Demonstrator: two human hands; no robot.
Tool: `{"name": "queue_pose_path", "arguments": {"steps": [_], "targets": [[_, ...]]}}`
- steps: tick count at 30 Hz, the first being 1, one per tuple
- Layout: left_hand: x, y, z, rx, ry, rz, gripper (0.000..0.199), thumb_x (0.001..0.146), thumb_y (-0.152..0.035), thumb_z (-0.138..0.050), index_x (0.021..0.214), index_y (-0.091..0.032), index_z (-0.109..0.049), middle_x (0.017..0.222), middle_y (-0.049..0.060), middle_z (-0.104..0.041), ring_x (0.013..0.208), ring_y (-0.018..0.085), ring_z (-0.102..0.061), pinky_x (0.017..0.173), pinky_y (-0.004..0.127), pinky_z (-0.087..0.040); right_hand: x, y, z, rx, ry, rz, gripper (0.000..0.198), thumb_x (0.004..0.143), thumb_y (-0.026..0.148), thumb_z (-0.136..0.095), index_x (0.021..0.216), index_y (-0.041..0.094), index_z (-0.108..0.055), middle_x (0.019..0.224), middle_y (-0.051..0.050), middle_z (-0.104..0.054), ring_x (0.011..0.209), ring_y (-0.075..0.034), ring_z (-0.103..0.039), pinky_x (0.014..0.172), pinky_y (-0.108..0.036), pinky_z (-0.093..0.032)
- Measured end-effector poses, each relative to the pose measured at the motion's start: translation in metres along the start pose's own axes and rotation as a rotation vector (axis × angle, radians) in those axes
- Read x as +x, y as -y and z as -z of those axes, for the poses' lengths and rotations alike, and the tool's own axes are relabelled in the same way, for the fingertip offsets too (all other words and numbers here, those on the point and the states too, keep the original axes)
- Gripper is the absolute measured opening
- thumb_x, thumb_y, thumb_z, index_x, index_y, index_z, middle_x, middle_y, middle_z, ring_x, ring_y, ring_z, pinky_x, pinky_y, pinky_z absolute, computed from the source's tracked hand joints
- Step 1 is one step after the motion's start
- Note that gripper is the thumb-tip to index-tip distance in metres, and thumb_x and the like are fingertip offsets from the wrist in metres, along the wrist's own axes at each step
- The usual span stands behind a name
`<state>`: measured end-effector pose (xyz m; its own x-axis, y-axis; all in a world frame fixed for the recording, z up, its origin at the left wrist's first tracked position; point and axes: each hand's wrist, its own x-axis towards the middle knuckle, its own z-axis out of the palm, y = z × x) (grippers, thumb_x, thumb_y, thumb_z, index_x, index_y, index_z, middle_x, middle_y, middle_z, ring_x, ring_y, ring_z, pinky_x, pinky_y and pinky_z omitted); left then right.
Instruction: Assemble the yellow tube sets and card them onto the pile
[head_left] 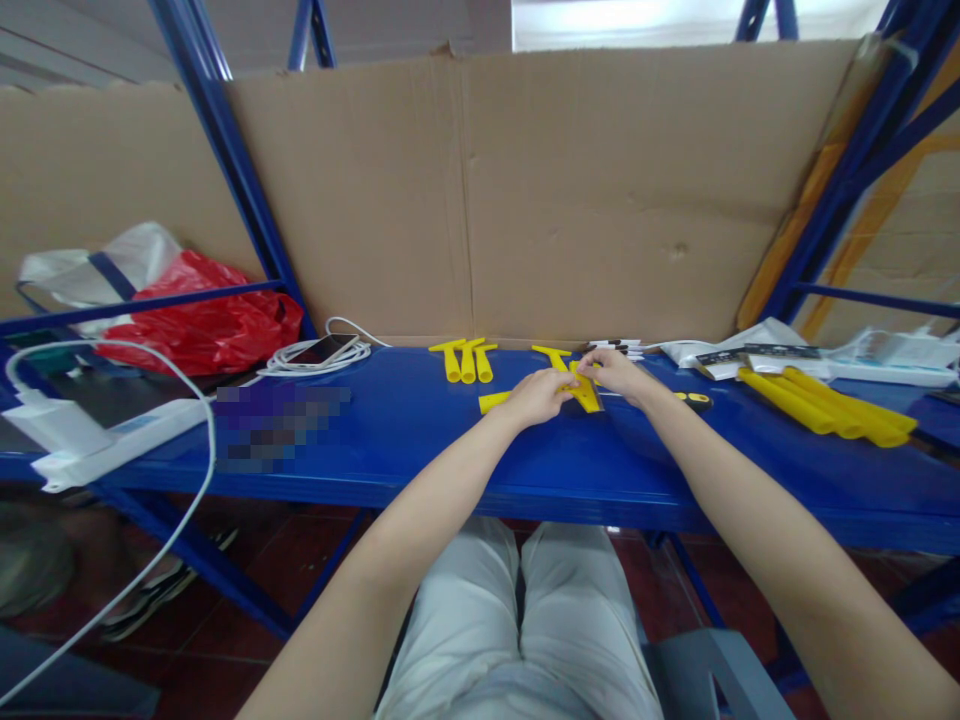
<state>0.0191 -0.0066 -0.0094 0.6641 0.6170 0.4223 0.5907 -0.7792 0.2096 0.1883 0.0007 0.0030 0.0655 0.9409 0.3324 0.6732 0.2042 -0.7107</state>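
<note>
My left hand (538, 396) is closed around a yellow T-shaped scraper (584, 393), whose tubular handle sticks out to the left and whose wide head lies to the right. Over that head, the fingertips of my right hand (609, 372) are pinched together; anything small between them is hidden. A screwdriver with a yellow-and-black handle (694, 400) lies on the table by my right wrist. Just behind my hands is another yellow T-shaped piece (553, 355). Further left, three similar yellow T-shaped pieces (468, 362) lie side by side.
Several yellow tubes (829, 405) lie at the right of the blue table (420, 440), near white plastic packaging (750, 345). At left are a coiled white cable (315, 357), a power strip (135, 440) and a red bag (202, 315). Cardboard (600, 200) walls the back.
</note>
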Motion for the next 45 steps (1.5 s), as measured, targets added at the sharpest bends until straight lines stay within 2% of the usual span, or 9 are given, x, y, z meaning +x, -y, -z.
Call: {"name": "queue_pose_path", "arguments": {"steps": [14, 19, 22, 25, 30, 33, 35, 41, 45], "targets": [[0.0, 0.0, 0.0, 0.012, 0.018, 0.005, 0.026, 0.088, -0.02, -0.054, 0.111, -0.022, -0.064, 0.116, 0.006, -0.066, 0.111, 0.021, -0.059, 0.094, 0.033, -0.045, 0.007, -0.009, -0.005, 0.115, 0.0, -0.022, 0.002, 0.07, 0.016, -0.059, 0.069, 0.017, -0.056, 0.073, -0.001, -0.062, 0.073, -0.013, -0.056, 0.074, -0.026, -0.046], [0.0, 0.001, 0.0, -0.001, -0.006, 0.018, 0.025, 0.088, -0.02, -0.054, 0.11, -0.022, -0.064, 0.116, 0.005, -0.066, 0.11, 0.02, -0.06, 0.094, 0.032, -0.045, 0.005, -0.006, -0.01, 0.198, -0.072, -0.076, 0.015, 0.07, 0.015, -0.061, 0.083, 0.018, -0.053, 0.088, -0.003, -0.062, 0.083, -0.014, -0.057, 0.08, -0.028, -0.047], [0.0, 0.001, 0.001, -0.012, -0.035, 0.019, 0.025, 0.086, -0.016, -0.055, 0.109, -0.021, -0.064, 0.116, 0.005, -0.066, 0.109, 0.019, -0.06, 0.094, 0.031, -0.045, 0.002, 0.0, -0.01, 0.226, -0.093, -0.114, 0.014, 0.074, 0.014, -0.058, 0.086, 0.017, -0.053, 0.096, -0.006, -0.063, 0.088, -0.014, -0.059, 0.084, -0.029, -0.046], [0.001, 0.004, 0.001, -0.021, -0.059, 0.034, 0.025, 0.086, -0.015, -0.055, 0.108, -0.019, -0.065, 0.114, 0.006, -0.067, 0.108, 0.019, -0.06, 0.093, 0.03, -0.045, -0.002, 0.006, -0.007, 0.268, -0.098, -0.155, 0.013, 0.078, 0.016, -0.056, 0.091, 0.017, -0.053, 0.098, -0.007, -0.063, 0.088, -0.015, -0.06, 0.079, -0.028, -0.048], [0.003, 0.012, 0.0, -0.023, -0.083, 0.087, 0.025, 0.085, -0.014, -0.054, 0.107, -0.02, -0.064, 0.112, 0.007, -0.067, 0.108, 0.021, -0.06, 0.094, 0.033, -0.046, -0.01, 0.016, -0.002, 0.435, 0.099, -0.252, 0.018, 0.079, 0.009, -0.055, 0.095, 0.017, -0.052, 0.074, -0.003, -0.064, 0.061, -0.012, -0.059, 0.057, -0.023, -0.048], [0.003, 0.015, 0.001, -0.008, -0.09, 0.105, 0.028, 0.086, -0.013, -0.052, 0.111, -0.017, -0.062, 0.116, 0.009, -0.065, 0.111, 0.021, -0.059, 0.095, 0.033, -0.045, -0.014, 0.018, -0.001, 0.514, 0.299, -0.229, 0.014, 0.08, 0.007, -0.056, 0.09, 0.016, -0.053, 0.065, -0.001, -0.063, 0.05, -0.012, -0.057, 0.047, -0.021, -0.046], [0.003, 0.015, 0.001, 0.006, -0.091, 0.113, 0.031, 0.086, -0.014, -0.05, 0.116, -0.015, -0.059, 0.12, 0.01, -0.064, 0.114, 0.021, -0.057, 0.097, 0.031, -0.044, -0.016, 0.019, -0.002, 0.547, 0.365, -0.206, 0.011, 0.08, 0.007, -0.057, 0.086, 0.016, -0.053, 0.062, -0.001, -0.063, 0.046, -0.011, -0.056, 0.043, -0.02, -0.046], [-0.001, 0.01, 0.004, 0.102, -0.049, 0.172, 0.049, 0.089, -0.022, -0.049, 0.137, -0.017, -0.041, 0.128, 0.012, -0.058, 0.117, 0.023, -0.055, 0.096, 0.034, -0.044, -0.018, 0.022, -0.003, 0.582, 0.338, -0.215, 0.014, 0.083, 0.002, -0.05, 0.081, 0.015, -0.052, 0.059, -0.001, -0.062, 0.043, -0.009, -0.055, 0.041, -0.019, -0.046], [-0.005, 0.007, 0.007, 0.202, 0.043, 0.202, 0.046, 0.09, -0.029, -0.047, 0.136, -0.021, -0.042, 0.122, 0.011, -0.062, 0.111, 0.027, -0.059, 0.09, 0.038, -0.047, -0.019, 0.023, -0.007, 0.587, 0.337, -0.227, 0.016, 0.083, 0.001, -0.049, 0.077, 0.015, -0.053, 0.057, -0.001, -0.061, 0.042, -0.009, -0.054, 0.04, -0.018, -0.045]]}}
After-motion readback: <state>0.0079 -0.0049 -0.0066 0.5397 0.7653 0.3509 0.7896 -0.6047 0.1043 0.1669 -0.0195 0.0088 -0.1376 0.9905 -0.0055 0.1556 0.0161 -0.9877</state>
